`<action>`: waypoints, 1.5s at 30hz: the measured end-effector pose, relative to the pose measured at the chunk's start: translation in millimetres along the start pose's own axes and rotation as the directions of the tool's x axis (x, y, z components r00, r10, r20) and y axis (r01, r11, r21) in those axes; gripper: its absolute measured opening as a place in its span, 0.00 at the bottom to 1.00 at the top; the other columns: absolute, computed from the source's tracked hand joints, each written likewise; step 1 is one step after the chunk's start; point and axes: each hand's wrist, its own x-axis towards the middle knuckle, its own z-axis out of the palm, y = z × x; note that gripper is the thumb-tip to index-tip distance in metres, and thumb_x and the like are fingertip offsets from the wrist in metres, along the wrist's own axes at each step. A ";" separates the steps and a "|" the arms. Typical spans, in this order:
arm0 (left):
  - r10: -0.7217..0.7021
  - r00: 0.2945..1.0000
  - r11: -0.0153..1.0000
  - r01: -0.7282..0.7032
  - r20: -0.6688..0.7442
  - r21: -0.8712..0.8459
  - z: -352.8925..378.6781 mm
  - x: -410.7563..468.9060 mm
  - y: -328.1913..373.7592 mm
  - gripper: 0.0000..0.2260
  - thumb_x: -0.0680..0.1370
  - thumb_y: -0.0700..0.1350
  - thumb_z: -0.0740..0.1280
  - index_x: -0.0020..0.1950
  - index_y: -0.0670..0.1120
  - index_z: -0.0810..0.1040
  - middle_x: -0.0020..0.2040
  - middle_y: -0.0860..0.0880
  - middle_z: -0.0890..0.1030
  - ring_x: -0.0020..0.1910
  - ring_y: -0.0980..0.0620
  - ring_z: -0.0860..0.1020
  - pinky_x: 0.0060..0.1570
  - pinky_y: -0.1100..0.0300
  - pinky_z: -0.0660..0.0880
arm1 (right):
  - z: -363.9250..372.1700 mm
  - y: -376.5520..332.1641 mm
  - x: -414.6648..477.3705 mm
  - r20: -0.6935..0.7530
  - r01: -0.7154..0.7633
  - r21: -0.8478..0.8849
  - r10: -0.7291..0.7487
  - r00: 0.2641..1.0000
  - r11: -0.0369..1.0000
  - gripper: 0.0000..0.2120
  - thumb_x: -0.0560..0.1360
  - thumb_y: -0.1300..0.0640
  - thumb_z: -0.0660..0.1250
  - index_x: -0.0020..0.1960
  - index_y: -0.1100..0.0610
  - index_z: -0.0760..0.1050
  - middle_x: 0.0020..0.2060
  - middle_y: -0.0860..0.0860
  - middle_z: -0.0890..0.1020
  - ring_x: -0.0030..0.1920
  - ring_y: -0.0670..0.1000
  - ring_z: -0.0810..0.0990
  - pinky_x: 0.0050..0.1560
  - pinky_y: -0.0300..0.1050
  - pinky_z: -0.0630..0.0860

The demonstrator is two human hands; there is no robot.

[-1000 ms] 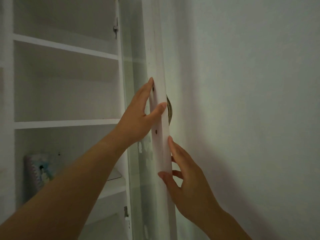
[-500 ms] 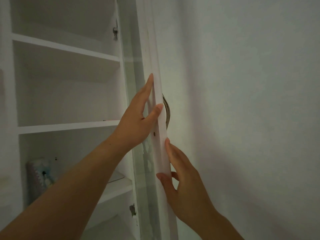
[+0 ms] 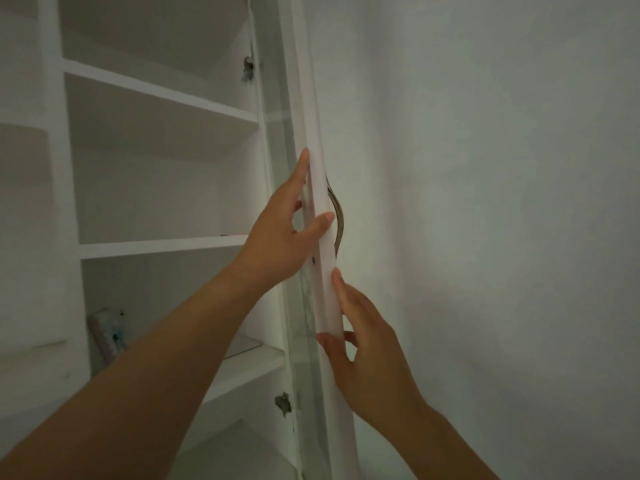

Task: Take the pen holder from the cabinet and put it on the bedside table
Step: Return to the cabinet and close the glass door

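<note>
The white cabinet [image 3: 59,202] stands open, and its glass-paned cabinet door [image 3: 320,271] is seen almost edge-on in the middle of the view, running from 12 o'clock down to 6 o'clock. Both hands grasp that door's free edge. The left hand [image 3: 280,240] lies on the inner side with its fingers straight up along the frame, while its thumb [image 3: 322,221] hooks over the edge, so the edge is pinched between them. The right hand [image 3: 370,355] takes the same edge lower down, at about 5 o'clock from the left hand. Its fingers lie against the outer face and its thumb [image 3: 329,344] presses the front of the edge. A curved metal handle [image 3: 338,223] sits on the outer face, between the two hands and just beside the left thumb.

The pen holder [image 3: 107,332] stands inside the cabinet on the lower shelf [image 3: 249,368], close to the left wall of that compartment. It is blurred, pinkish with a pale blue figure on it, and partly hidden by the left forearm. From the left hand it lies at about 8 o'clock, well apart; neither hand touches it.

A bare grey wall [image 3: 502,202] fills the view from 1 to 5 o'clock.
</note>
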 end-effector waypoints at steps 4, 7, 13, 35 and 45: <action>0.002 1.000 0.999 -0.002 -0.012 0.037 -19.6 -9.3 -5.9 0.33 0.77 0.50 0.62 0.73 0.61 0.45 0.74 0.56 0.59 0.69 0.53 0.64 0.64 0.51 0.66 | 14.6 -12.2 -4.1 -0.020 -0.003 0.079 0.005 1.000 0.997 0.29 0.74 0.48 0.64 0.66 0.33 0.52 0.64 0.34 0.65 0.64 0.44 0.69 0.62 0.46 0.72; -0.011 1.000 0.998 0.013 -0.025 0.058 -36.0 -15.9 -14.6 0.33 0.77 0.51 0.62 0.73 0.63 0.45 0.73 0.56 0.59 0.68 0.53 0.64 0.64 0.51 0.66 | 26.1 -18.0 -5.9 0.005 0.003 0.123 -0.003 1.000 0.992 0.28 0.73 0.48 0.65 0.64 0.31 0.54 0.62 0.31 0.65 0.63 0.43 0.70 0.59 0.41 0.74; -0.025 0.998 0.998 0.028 -0.053 0.054 -75.3 -28.6 -35.2 0.32 0.76 0.50 0.63 0.73 0.63 0.47 0.72 0.55 0.62 0.67 0.55 0.66 0.60 0.58 0.68 | 51.6 -29.9 4.3 0.039 -0.018 0.213 0.010 0.999 0.977 0.30 0.71 0.45 0.66 0.65 0.30 0.52 0.61 0.29 0.63 0.62 0.39 0.68 0.52 0.29 0.72; -0.178 0.946 0.722 0.312 -0.270 0.618 -179.3 -66.4 -95.3 0.29 0.77 0.49 0.62 0.74 0.55 0.51 0.72 0.52 0.62 0.69 0.53 0.62 0.65 0.54 0.65 | 190.3 -25.1 58.7 0.188 0.157 0.424 -0.257 0.948 0.892 0.35 0.73 0.52 0.68 0.73 0.44 0.52 0.71 0.36 0.56 0.71 0.39 0.54 0.70 0.49 0.61; -0.140 0.955 0.521 0.296 -0.261 0.801 -133.6 -135.3 -127.9 0.34 0.72 0.60 0.57 0.72 0.58 0.42 0.73 0.62 0.43 0.70 0.64 0.47 0.64 0.62 0.53 | 208.9 13.2 92.5 0.285 0.328 0.304 -0.414 0.865 0.894 0.40 0.69 0.37 0.63 0.73 0.41 0.45 0.71 0.35 0.42 0.70 0.37 0.42 0.66 0.36 0.52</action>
